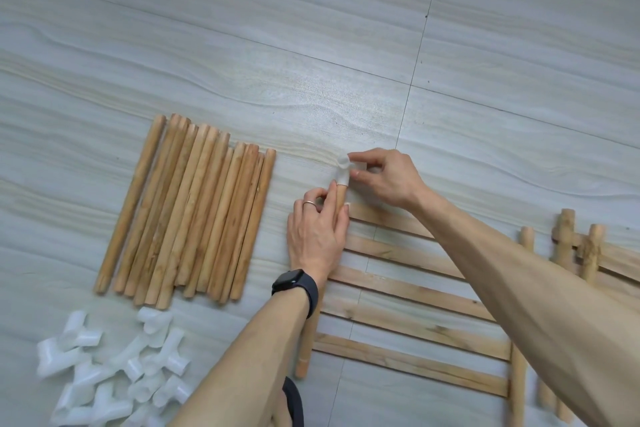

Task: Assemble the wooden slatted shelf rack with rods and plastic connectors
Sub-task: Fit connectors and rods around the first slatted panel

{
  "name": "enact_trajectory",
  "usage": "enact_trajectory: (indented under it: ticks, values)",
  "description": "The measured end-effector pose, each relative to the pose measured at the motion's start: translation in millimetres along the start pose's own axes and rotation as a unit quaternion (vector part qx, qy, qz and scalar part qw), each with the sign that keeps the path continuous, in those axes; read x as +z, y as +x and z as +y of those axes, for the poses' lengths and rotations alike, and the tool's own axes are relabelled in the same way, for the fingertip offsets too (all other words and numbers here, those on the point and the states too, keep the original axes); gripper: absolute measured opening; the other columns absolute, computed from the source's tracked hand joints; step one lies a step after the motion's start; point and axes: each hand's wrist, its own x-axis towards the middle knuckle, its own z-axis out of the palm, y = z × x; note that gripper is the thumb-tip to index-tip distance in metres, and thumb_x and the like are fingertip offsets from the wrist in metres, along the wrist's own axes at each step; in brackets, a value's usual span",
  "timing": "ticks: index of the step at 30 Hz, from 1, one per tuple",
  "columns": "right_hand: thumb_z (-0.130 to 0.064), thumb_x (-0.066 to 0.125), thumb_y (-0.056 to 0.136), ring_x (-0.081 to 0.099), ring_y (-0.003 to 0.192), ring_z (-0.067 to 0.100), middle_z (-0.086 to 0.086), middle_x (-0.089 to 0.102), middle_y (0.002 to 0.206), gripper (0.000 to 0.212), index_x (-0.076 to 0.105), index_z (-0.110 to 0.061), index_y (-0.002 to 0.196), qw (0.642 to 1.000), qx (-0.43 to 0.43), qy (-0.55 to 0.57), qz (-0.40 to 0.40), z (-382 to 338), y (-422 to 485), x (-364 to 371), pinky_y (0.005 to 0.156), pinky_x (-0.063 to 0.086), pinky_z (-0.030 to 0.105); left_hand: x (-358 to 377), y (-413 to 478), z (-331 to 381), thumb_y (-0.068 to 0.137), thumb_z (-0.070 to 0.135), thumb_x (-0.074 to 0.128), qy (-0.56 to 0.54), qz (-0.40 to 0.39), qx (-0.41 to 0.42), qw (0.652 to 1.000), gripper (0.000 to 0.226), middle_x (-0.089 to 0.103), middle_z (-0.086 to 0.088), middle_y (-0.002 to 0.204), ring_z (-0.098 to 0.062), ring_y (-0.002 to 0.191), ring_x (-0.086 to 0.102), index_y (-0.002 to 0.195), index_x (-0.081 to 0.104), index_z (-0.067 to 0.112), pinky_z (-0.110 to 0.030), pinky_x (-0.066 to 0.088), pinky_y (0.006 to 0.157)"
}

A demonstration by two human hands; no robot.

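One white connector [344, 168] is capping the far end of the slatted panel's [415, 362] side rod [341, 198] on the floor. The right hand [384, 180] is pinching it, and the left hand [317, 236] is gripping the rod just below. Pushing straight along the braced rod is looking wisest.

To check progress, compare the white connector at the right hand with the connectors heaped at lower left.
The fitted connector sits on the end of a rod; the heaped connectors lie loose on the floor. The right hand pinches the fitted connector while the left hand holds the rod; no hand touches the heaped connectors. Both are white plastic with tubular sockets.
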Motion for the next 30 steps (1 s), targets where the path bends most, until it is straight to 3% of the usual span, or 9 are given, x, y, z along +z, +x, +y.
enact_trajectory:
  ticks: [8, 10, 12, 14, 17, 20, 25, 28, 30]
  values:
    - [-0.023, 0.069, 0.092, 0.062, 0.111, 0.021, 0.001, 0.072, 0.124, 0.032, 0.073, -0.021, 0.125, 0.997, -0.021, -0.072, 0.006, -1, -3, 3, 0.089, 0.041, 0.023, 0, -2, -1, 0.093, 0.030, 0.068, 0.007, 0.006, 0.013, 1.000, 0.044, 0.062, -0.007, 0.113, -0.028, 0.088, 0.056, 0.135, 0.063, 0.018, -0.041, 0.049, 0.070]
    - [-0.035, 0.067, 0.087, 0.053, 0.120, 0.025, -0.001, 0.071, 0.122, 0.039, 0.071, -0.023, 0.124, 0.992, 0.006, -0.123, -0.033, -13, 4, -4, 0.094, 0.043, 0.031, -2, -3, 0, 0.093, 0.029, 0.069, 0.010, 0.008, 0.018, 1.000, 0.043, 0.063, -0.008, 0.112, -0.029, 0.087, 0.056, 0.135, 0.064, 0.017, -0.041, 0.048, 0.069]
    - [-0.064, 0.057, 0.079, 0.045, 0.121, 0.024, -0.004, 0.071, 0.114, 0.055, 0.070, -0.029, 0.118, 0.979, 0.039, -0.183, -0.075, -26, 9, -11, 0.095, 0.044, 0.039, -2, -3, 1, 0.093, 0.029, 0.070, 0.008, 0.006, 0.020, 1.000, 0.043, 0.063, -0.008, 0.113, -0.030, 0.087, 0.056, 0.134, 0.065, 0.017, -0.042, 0.048, 0.069]
    - [-0.079, 0.046, 0.080, 0.050, 0.118, 0.025, -0.001, 0.071, 0.109, 0.065, 0.072, -0.029, 0.113, 0.964, 0.052, -0.250, -0.081, -35, 13, -12, 0.093, 0.048, 0.043, -3, -3, 1, 0.094, 0.030, 0.069, 0.005, 0.000, 0.012, 1.000, 0.043, 0.063, -0.008, 0.115, -0.030, 0.090, 0.057, 0.135, 0.064, 0.017, -0.043, 0.048, 0.071]
    - [-0.059, 0.053, 0.093, 0.060, 0.111, 0.034, 0.012, 0.070, 0.114, 0.049, 0.072, -0.020, 0.117, 0.955, 0.030, -0.285, -0.079, -37, 15, -4, 0.089, 0.052, 0.040, -2, -4, 1, 0.095, 0.031, 0.068, 0.006, -0.004, 0.008, 1.000, 0.042, 0.063, -0.008, 0.117, -0.030, 0.091, 0.057, 0.135, 0.064, 0.017, -0.043, 0.049, 0.072]
    - [-0.046, 0.059, 0.095, 0.061, 0.102, 0.035, 0.015, 0.070, 0.102, 0.039, 0.073, -0.014, 0.112, 0.965, -0.004, -0.256, -0.057, -30, 5, -4, 0.080, 0.047, 0.037, -3, -3, 1, 0.095, 0.030, 0.067, 0.005, -0.007, 0.007, 1.000, 0.041, 0.063, -0.009, 0.116, -0.032, 0.091, 0.058, 0.134, 0.065, 0.016, -0.044, 0.049, 0.071]
    - [-0.051, 0.055, 0.094, 0.060, 0.105, 0.035, 0.011, 0.072, 0.102, 0.039, 0.072, -0.018, 0.106, 0.973, -0.015, -0.229, 0.015, -23, -14, -1, 0.077, 0.047, 0.038, -4, -3, 4, 0.096, 0.032, 0.065, 0.018, -0.019, 0.015, 1.000, 0.042, 0.063, -0.007, 0.117, -0.030, 0.092, 0.057, 0.136, 0.064, 0.019, -0.044, 0.048, 0.071]
    - [-0.066, 0.042, 0.093, 0.054, 0.087, 0.032, 0.009, 0.057, 0.084, 0.053, 0.055, -0.016, 0.084, 0.946, 0.018, -0.322, 0.014, -36, -4, -1, 0.068, 0.038, 0.036, -6, -1, 4, 0.095, 0.033, 0.066, 0.031, -0.022, 0.029, 0.999, 0.041, 0.064, -0.006, 0.116, -0.030, 0.090, 0.057, 0.134, 0.065, 0.019, -0.045, 0.049, 0.071]
    - [-0.058, 0.044, 0.098, 0.052, 0.086, 0.034, 0.011, 0.049, 0.084, 0.050, 0.046, -0.012, 0.076, 0.942, 0.029, -0.336, -0.010, -46, 6, -2, 0.070, 0.037, 0.035, -7, -2, 5, 0.095, 0.033, 0.067, 0.036, -0.020, 0.036, 0.999, 0.039, 0.065, -0.007, 0.114, -0.030, 0.088, 0.057, 0.131, 0.066, 0.019, -0.045, 0.049, 0.070]
